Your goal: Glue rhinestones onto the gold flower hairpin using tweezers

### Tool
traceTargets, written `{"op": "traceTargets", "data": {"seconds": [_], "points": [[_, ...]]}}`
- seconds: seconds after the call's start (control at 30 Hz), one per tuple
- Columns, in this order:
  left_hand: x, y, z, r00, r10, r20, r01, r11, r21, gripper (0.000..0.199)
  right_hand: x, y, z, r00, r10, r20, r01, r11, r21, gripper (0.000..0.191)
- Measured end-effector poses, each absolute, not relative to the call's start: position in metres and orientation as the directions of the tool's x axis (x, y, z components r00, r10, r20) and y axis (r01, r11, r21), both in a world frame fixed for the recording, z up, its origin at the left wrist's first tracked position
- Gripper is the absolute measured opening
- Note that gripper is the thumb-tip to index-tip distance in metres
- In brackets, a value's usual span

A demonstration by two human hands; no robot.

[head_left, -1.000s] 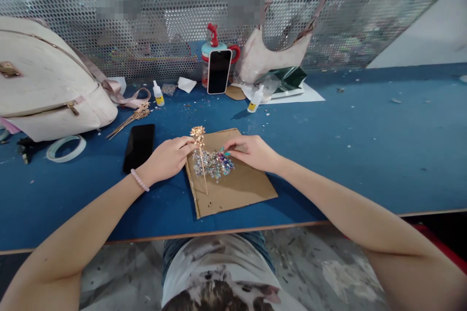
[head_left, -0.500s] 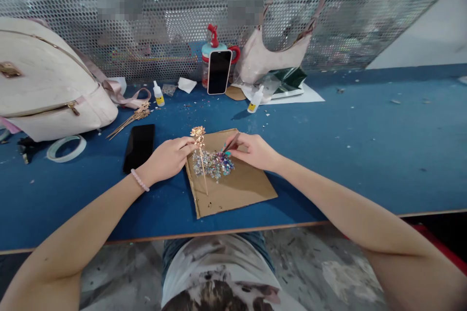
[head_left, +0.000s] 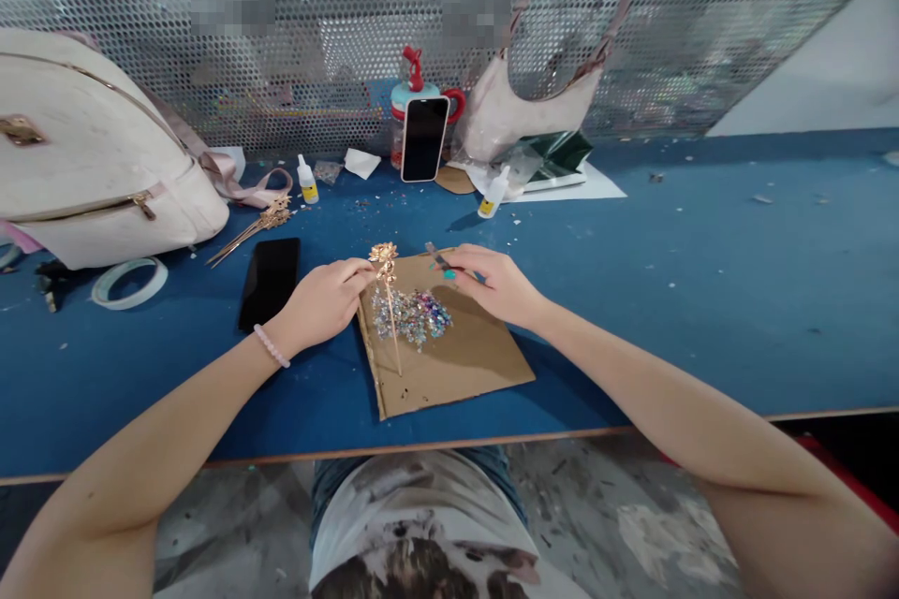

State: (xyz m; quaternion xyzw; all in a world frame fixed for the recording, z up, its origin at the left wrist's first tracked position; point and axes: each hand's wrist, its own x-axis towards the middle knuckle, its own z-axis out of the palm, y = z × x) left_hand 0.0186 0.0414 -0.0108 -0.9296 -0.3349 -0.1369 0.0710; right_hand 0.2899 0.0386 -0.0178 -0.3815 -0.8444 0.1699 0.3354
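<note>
My left hand (head_left: 327, 299) is closed on a gold hairpin (head_left: 384, 260), pinching it just below its flower-shaped head. The hairpin's long stick points down toward me over the cardboard. In my right hand (head_left: 495, 285) is a pair of tweezers (head_left: 438, 257), its tips turned up and to the left, clear of the beads. Whether the tips hold anything is too small to tell. A pile of small shiny beads (head_left: 418, 314), silvery on the left and blue and purple on the right, lies on the brown cardboard sheet (head_left: 484, 360) beneath both hands.
A black phone (head_left: 270, 283) lies beside my left wrist. More gold hairpins (head_left: 257, 226), a tape roll (head_left: 129, 284) and a white backpack (head_left: 91, 150) are at left. Two glue bottles (head_left: 307, 181), a propped phone (head_left: 425, 138), a cup (head_left: 405, 98) and a handbag (head_left: 526, 103) stand behind.
My right hand has lifted the tweezers away from the bead pile, and their tips now point up and away from me. My left hand keeps the hairpin in nearly the same place.
</note>
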Motion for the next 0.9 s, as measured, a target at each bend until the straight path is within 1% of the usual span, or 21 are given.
{"op": "traceTargets", "data": {"seconds": [0.07, 0.2, 0.27, 0.3, 0.37, 0.47, 0.63, 0.77, 0.9], "points": [[0.018, 0.041, -0.010, 0.703, 0.629, 0.330, 0.675, -0.738, -0.031, 0.033, 0.291, 0.045, -0.019, -0.530, 0.723, 0.444, 0.566, 0.691, -0.449, 0.027], [0.018, 0.040, -0.011, 0.677, 0.644, 0.356, 0.695, -0.719, -0.020, 0.032, 0.284, 0.067, -0.025, -0.645, 0.669, 0.369, 0.619, 0.740, -0.261, 0.024], [0.018, 0.039, -0.011, 0.675, 0.644, 0.360, 0.696, -0.718, -0.021, 0.032, 0.277, 0.078, -0.026, -0.665, 0.661, 0.348, 0.639, 0.745, -0.192, 0.020], [0.018, 0.038, -0.011, 0.675, 0.644, 0.360, 0.696, -0.717, -0.022, 0.032, 0.273, 0.082, -0.027, -0.675, 0.652, 0.345, 0.635, 0.752, -0.179, 0.019], [0.019, 0.037, -0.011, 0.674, 0.646, 0.360, 0.698, -0.716, -0.021, 0.032, 0.265, 0.089, -0.028, -0.698, 0.626, 0.349, 0.601, 0.776, -0.191, 0.017], [0.018, 0.036, -0.010, 0.670, 0.650, 0.357, 0.699, -0.715, -0.011, 0.031, 0.257, 0.094, -0.032, -0.713, 0.594, 0.372, 0.528, 0.804, -0.273, 0.018], [0.018, 0.037, -0.013, 0.664, 0.657, 0.357, 0.699, -0.715, 0.014, 0.031, 0.256, 0.093, -0.036, -0.706, 0.586, 0.397, 0.446, 0.804, -0.394, 0.019], [0.019, 0.038, -0.015, 0.665, 0.652, 0.364, 0.694, -0.720, 0.023, 0.030, 0.257, 0.091, -0.036, -0.715, 0.574, 0.400, 0.402, 0.805, -0.437, 0.018], [0.019, 0.038, -0.014, 0.669, 0.650, 0.360, 0.693, -0.721, 0.014, 0.031, 0.258, 0.092, -0.035, -0.736, 0.558, 0.384, 0.376, 0.808, -0.453, 0.019]]}}
